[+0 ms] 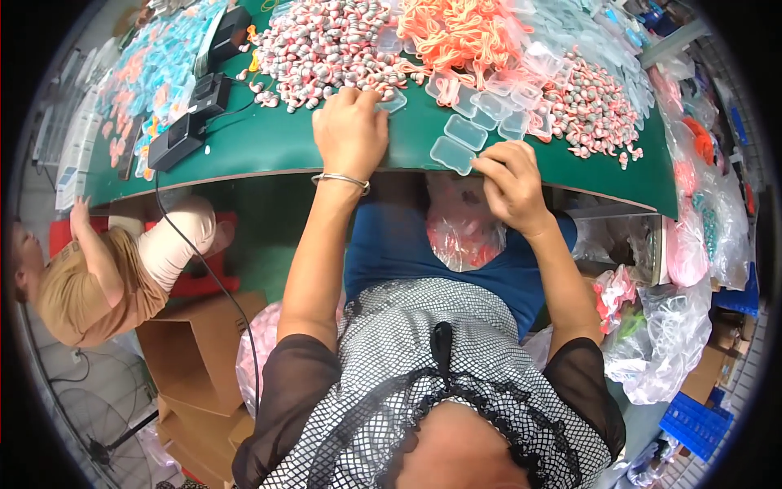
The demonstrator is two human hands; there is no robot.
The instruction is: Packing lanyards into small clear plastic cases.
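Note:
My left hand (350,132) is closed, knuckles up, at the near edge of a heap of small pink-and-grey ribbed pieces (322,49) that look like earplugs. Its fingertips are hidden, so what they hold does not show. A clear plastic case (394,103) lies beside that hand. At the table's front edge, the fingers of my right hand (515,181) are bent together at the corner of an open clear case (450,155). Just beyond it lies a second clear case (466,131).
Orange cord bundles (460,33) and a second earplug heap (593,106) cover the far side of the green table (269,147). Black adapters (177,140) with a cable stand left. A co-worker (102,277) sits at far left, near cardboard boxes (199,350). Plastic bags (660,342) crowd the right.

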